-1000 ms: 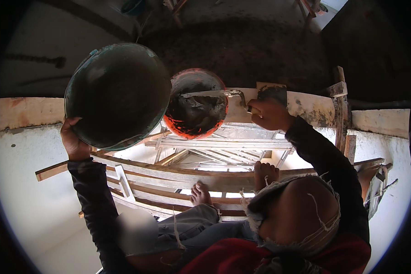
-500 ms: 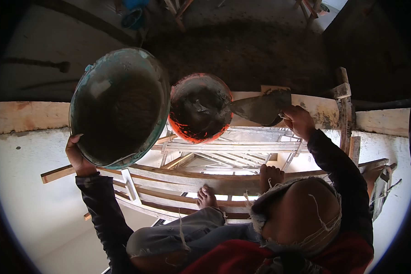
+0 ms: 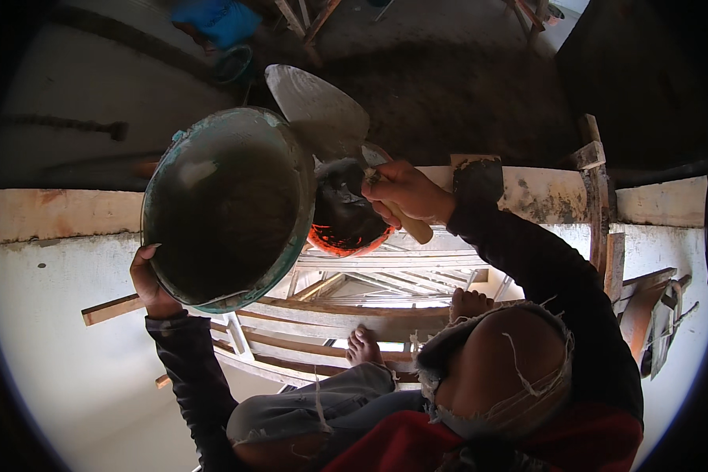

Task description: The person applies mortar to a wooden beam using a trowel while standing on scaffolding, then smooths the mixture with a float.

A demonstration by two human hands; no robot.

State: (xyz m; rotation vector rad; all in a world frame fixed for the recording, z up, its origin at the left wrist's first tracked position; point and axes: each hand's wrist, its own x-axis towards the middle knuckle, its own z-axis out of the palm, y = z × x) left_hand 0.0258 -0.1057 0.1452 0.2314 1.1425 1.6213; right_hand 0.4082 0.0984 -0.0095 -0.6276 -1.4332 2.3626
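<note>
- Black-sleeved at the wrist, the left hand (image 3: 151, 285) grips the near-left rim of a teal bucket (image 3: 182, 153), thumb over the edge, its other fingers hidden behind the wall.
- The teal bucket is tilted with its mouth toward the camera; grey residue smears the inner wall, its depths too dark to read.
- Farther off, a small green bucket (image 3: 234, 63) sits near a person in blue (image 3: 216, 22), contents indistinct.
- A pointing trowel (image 3: 322, 114) angles up and left, its blade overlapping the teal bucket's upper-right rim in view; whether they touch cannot be told.
- Below the blade, an orange bucket (image 3: 342, 245), partly hidden, holds dark grey mortar (image 3: 342, 197) streaked up its sides.
- The right hand (image 3: 405, 193) is closed around the trowel's wooden handle, the butt protruding below.
- A mortar-stained board (image 3: 477, 175) rests on the ledge (image 3: 543, 193) beyond.
</note>
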